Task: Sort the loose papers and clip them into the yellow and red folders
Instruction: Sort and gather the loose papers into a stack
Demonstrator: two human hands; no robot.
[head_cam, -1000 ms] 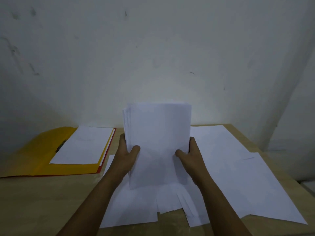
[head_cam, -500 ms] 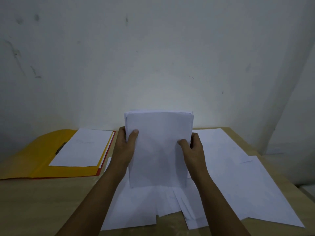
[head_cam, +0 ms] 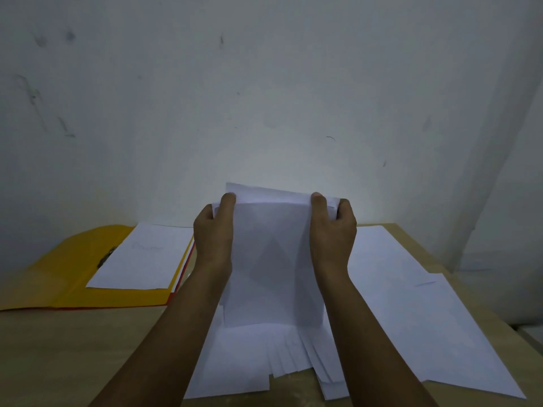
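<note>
I hold a thick stack of white paper sheets [head_cam: 273, 259] upright in the middle of the frame, its bottom edge standing on the loose white sheets [head_cam: 244, 365] fanned out on the pale wooden surface [head_cam: 58, 356] below. My left hand [head_cam: 213, 239] grips the stack's left edge near the top, thumb on the front face and the other fingers curled round behind it. My right hand [head_cam: 332, 233] grips the right edge at about the same height, thumb in front, fingers [head_cam: 343, 207] wrapped round the back. So both sets of fingers are clamped on the stack, not spread. The top of the stack is uneven: a few sheets at the back stick up higher and slant down toward the right.

At the left of the frame an open yellow cardboard folder [head_cam: 53, 277] lies flat on the surface, with a dark metal clip [head_cam: 106, 257] near its spine and a single white sheet with faint writing [head_cam: 141, 257] resting on its right half. A thin red edge of a second folder [head_cam: 188, 268] peeks out from under the yellow one along its right and lower sides, just beside my left wrist.

At the right of the frame more large white sheets [head_cam: 411, 312] lie overlapping on the surface, reaching toward the lower right corner. Behind everything stands a scuffed whitish wall [head_cam: 264, 83].
</note>
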